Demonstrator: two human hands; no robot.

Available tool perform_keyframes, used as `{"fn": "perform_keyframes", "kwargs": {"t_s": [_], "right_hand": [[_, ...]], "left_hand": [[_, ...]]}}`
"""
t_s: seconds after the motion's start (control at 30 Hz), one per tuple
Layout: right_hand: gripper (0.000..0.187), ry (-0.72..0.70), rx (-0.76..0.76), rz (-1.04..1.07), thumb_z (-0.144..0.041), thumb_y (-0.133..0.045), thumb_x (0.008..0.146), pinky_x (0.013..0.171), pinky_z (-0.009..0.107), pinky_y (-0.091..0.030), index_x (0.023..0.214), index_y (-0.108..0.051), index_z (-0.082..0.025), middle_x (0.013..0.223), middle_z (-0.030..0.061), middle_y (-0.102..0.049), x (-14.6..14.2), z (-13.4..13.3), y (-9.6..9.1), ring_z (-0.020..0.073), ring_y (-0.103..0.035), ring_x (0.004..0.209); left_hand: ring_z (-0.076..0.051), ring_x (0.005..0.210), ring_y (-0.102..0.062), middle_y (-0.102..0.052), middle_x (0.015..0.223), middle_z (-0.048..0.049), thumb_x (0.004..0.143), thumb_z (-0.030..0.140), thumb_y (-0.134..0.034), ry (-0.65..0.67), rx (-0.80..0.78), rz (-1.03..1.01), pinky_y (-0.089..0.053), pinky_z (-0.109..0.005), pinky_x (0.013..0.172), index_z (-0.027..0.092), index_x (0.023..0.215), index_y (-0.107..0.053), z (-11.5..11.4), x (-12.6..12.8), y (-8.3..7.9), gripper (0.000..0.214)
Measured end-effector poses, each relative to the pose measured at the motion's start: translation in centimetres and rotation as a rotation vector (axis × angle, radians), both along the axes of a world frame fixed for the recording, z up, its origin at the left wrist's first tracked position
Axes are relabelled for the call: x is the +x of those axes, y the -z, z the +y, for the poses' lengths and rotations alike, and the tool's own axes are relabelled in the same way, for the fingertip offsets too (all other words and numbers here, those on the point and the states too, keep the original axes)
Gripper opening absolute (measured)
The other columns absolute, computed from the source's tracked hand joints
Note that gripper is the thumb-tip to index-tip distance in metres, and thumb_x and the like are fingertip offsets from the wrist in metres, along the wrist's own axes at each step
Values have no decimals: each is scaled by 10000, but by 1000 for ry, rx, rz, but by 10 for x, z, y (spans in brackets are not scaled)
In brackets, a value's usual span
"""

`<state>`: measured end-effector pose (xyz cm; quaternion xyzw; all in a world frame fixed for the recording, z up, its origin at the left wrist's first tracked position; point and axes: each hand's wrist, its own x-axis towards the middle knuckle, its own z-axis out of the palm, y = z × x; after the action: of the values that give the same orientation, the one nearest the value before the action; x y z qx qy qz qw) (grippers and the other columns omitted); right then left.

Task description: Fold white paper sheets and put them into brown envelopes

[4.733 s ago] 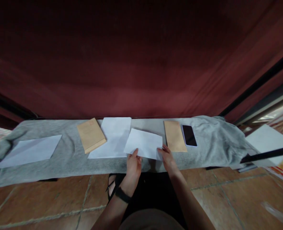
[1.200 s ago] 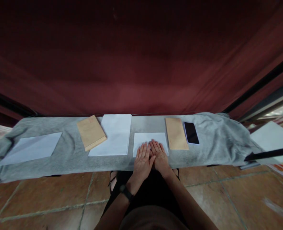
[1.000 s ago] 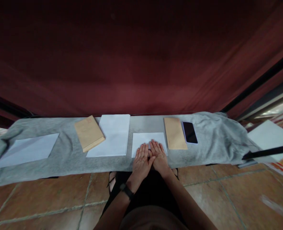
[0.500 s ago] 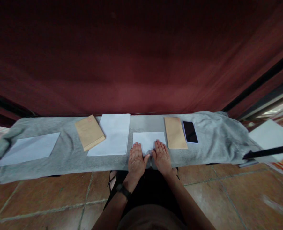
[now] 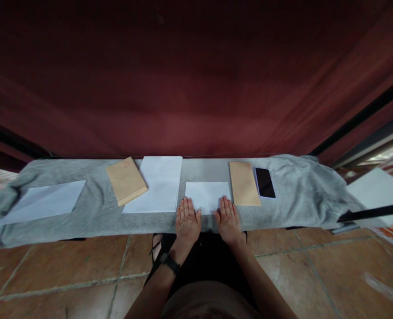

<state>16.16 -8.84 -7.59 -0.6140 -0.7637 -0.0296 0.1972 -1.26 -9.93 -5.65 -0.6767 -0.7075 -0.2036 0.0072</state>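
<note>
A small white sheet of paper (image 5: 208,192), perhaps folded, lies flat in front of me on a grey cloth. My left hand (image 5: 188,223) rests flat on its near left corner, fingers stretched out and pointing away from me. On the near right corner lies my right hand (image 5: 228,221), also flat with the fingers extended. A gap between the thumbs shows the paper's near edge. Just right of the paper is a brown envelope (image 5: 245,184). To the left, a stack of larger white sheets (image 5: 163,184) lies partly under a stack of brown envelopes (image 5: 126,179).
Grey cloth (image 5: 96,221) covers the narrow bench. A smartphone (image 5: 265,182) lies right of the single envelope. Another white sheet (image 5: 45,201) is at the far left. A dark red panel (image 5: 189,88) rises behind the bench; a black bar (image 5: 375,212) juts in at the right.
My hands have slid apart along the paper's near edge, the left one slightly left and the right one slightly right. The paper stays in place.
</note>
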Motion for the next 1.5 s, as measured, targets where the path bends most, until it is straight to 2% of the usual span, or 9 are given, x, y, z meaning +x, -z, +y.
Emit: {"fn": "perform_keyframes", "kwargs": {"t_s": [0.13, 0.33, 0.43, 0.67, 0.8, 0.93, 1.1, 1.33, 1.5], "right_hand": [[603, -3, 10, 13, -367, -306, 1050, 1195, 464, -259, 1576, -228, -81, 1581, 186, -348, 0, -1, 0, 282, -350, 1459], [587, -16, -12, -6, -345, -304, 1043, 1190, 468, -262, 1558, -279, -63, 1582, 194, -341, 0, 1, 1, 287, -358, 1455], [566, -20, -18, -16, -328, -286, 1043, 1190, 471, -258, 1535, -336, -53, 1571, 196, -364, 0, 1, 2, 292, -355, 1455], [578, 0, -17, 23, -370, -275, 1045, 1182, 480, -273, 1542, -334, -81, 1547, 183, -416, -3, 5, -2, 296, -393, 1431], [535, -60, -35, 44, -326, -277, 1043, 1182, 509, -262, 1524, -385, -117, 1552, 155, -418, -15, 28, -14, 294, -389, 1435], [519, -116, -80, 50, -312, -252, 1055, 1184, 470, -269, 1487, -441, -95, 1530, 149, -456, -32, 58, -21, 267, -380, 1440], [514, -103, -92, 39, -323, -256, 1058, 1182, 467, -266, 1459, -481, -94, 1523, 158, -463, -39, 74, -14, 259, -384, 1436], [566, -41, 1, 61, -386, -281, 1054, 1167, 502, -295, 1479, -435, -44, 1522, 215, -439, -32, 77, 1, 287, -382, 1434], [608, 55, 50, 60, -410, -271, 1054, 1144, 505, -333, 1474, -422, 3, 1503, 254, -445, -32, 78, 5, 313, -410, 1414]], "left_hand": [[-314, 1493, -270, -359, 1569, -223, 1023, 315, -329, 37, -10, -11, -292, -547, 1200, 53, 1549, -259, 5, 5, -7, 592], [-237, 1509, -241, -337, 1600, -149, 1021, 314, -320, 341, -59, 6, -271, -468, 1229, 96, 1556, -257, 29, 22, -12, 582], [-238, 1509, -240, -335, 1597, -164, 1030, 397, -305, 393, -103, 33, -259, -455, 1230, 73, 1535, -301, 45, 25, -8, 600], [-231, 1516, -224, -324, 1607, -148, 1026, 410, -301, 349, -124, 68, -207, -465, 1242, 93, 1539, -308, 66, 16, 1, 603], [-230, 1521, -205, -324, 1612, -120, 1017, 301, -293, 364, -131, 87, -212, -472, 1239, 128, 1533, -345, 71, 13, 3, 547], [-220, 1518, -217, -359, 1600, -92, 988, 206, -271, 364, -164, 94, -215, -475, 1237, 146, 1531, -358, 79, 11, 2, 553], [-215, 1516, -223, -358, 1601, -88, 992, 218, -236, 319, -189, 94, -207, -444, 1240, 120, 1517, -381, 86, 3, -1, 553], [-230, 1511, -240, -336, 1600, -140, 1013, 317, -264, 223, -139, 75, -199, -451, 1239, 85, 1523, -358, 86, -8, 8, 568], [-256, 1510, -239, -323, 1600, -161, 1024, 425, -264, 136, -142, 114, -206, -455, 1236, 58, 1529, -337, 83, -12, 5, 628]]}}
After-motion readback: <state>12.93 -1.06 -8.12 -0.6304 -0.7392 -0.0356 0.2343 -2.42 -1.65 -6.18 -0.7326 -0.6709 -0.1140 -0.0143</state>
